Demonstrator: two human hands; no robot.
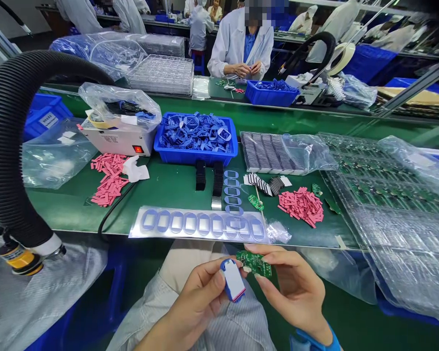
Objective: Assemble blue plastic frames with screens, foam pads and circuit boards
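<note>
My left hand (195, 300) is closed on a small blue frame with a white face (233, 280), held over my lap below the table edge. My right hand (296, 287) pinches a small green circuit board (254, 262) right beside the blue frame; the two parts nearly touch. On the table just above lies a clear strip (199, 224) carrying a row of blue oval frames. More loose blue frames fill a blue bin (195, 155) farther back.
Pink strips lie in piles at left (108, 178) and right (302, 204). Clear trays of green boards (384, 190) cover the right side. A black ribbed hose (7, 141) arcs at left. A white machine (115, 139) stands beside the bin. A person in a white coat (241, 46) works opposite.
</note>
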